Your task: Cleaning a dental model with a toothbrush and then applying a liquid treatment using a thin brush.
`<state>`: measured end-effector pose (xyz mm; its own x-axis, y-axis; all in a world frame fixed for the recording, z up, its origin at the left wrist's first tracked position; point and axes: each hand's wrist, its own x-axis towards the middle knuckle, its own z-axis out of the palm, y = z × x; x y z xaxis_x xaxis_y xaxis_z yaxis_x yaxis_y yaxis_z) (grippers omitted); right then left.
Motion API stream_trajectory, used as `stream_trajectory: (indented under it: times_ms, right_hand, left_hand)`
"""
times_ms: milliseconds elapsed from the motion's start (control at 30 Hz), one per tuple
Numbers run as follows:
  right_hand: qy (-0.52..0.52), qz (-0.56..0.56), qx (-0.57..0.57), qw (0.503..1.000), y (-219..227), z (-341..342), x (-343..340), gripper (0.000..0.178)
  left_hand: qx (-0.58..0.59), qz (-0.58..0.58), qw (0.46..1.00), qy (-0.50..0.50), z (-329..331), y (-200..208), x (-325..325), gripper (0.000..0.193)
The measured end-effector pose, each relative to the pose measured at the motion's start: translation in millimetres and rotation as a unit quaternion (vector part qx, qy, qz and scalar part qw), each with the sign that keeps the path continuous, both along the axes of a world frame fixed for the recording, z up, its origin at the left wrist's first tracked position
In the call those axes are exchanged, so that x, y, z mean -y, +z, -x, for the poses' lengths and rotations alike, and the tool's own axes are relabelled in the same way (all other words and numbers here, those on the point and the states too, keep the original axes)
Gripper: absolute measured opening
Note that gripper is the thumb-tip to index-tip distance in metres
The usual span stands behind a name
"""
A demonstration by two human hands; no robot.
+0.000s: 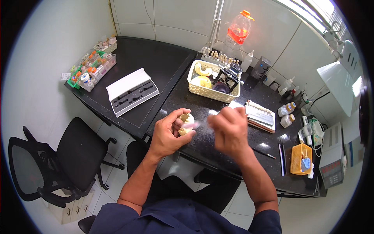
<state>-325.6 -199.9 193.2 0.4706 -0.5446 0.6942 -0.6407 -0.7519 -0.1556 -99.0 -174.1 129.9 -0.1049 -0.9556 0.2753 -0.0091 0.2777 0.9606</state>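
Note:
My left hand (165, 134) is closed around a cream dental cast (188, 119), holding it above the front edge of the black desk. The thumb lies along its near side and the fingers curl behind it. Just to the right, my right hand (230, 130) is raised with its fingers curled in, blurred by motion. Whatever it may hold is hidden. A pale, smeared streak (191, 125) crosses the cast, too blurred to name. The two hands are apart. Light dust is scattered on the desk (204, 138) between them.
Behind my hands stands a cream basket (206, 92) with casts and an articulator. A shade-guide case (261, 116), jars (287, 121), a brush (265, 153) and a yellow basket (298, 160) lie right. An open white case (134, 93) is left; a chair (80, 142) stands beyond the desk edge.

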Motion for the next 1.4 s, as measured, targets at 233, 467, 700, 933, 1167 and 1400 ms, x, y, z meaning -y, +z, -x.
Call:
stream_trajectory:
  times_ms: [233, 467, 700, 933, 1167, 1400]
  right_hand:
    - [-0.060, -0.013, -0.008, 0.998, -8.0, 4.1, 9.1, 0.008]
    - [-0.058, -0.076, 0.028, 0.995, -6.5, 8.7, 13.5, 0.005]
    - [-0.081, -0.031, 0.034, 0.996, -4.2, 5.8, 16.8, 0.013]
    - [-0.089, -0.020, 0.007, 0.996, -5.2, 10.6, 20.4, 0.013]
    - [0.023, -0.067, 0.020, 0.997, -11.7, 0.7, 6.7, 0.008]
    - [-0.057, -0.092, 0.152, 0.982, -9.3, 17.4, 12.8, 0.007]
  left_hand:
    - [0.000, 0.007, 0.999, -0.039, -7.9, -2.9, -0.6, 0.069]
    - [-0.026, 0.034, 0.997, -0.072, -8.4, 0.5, 0.6, 0.070]
    - [-0.007, 0.042, 0.996, -0.082, -11.6, -4.9, 3.7, 0.076]
    - [-0.081, 0.001, 0.993, -0.086, -6.8, 1.3, 1.9, 0.071]
    - [-0.056, -0.002, 0.997, -0.062, -7.0, -5.6, 2.1, 0.044]
    - [-0.068, 0.071, 0.995, -0.021, -3.6, -11.8, 3.0, 0.035]
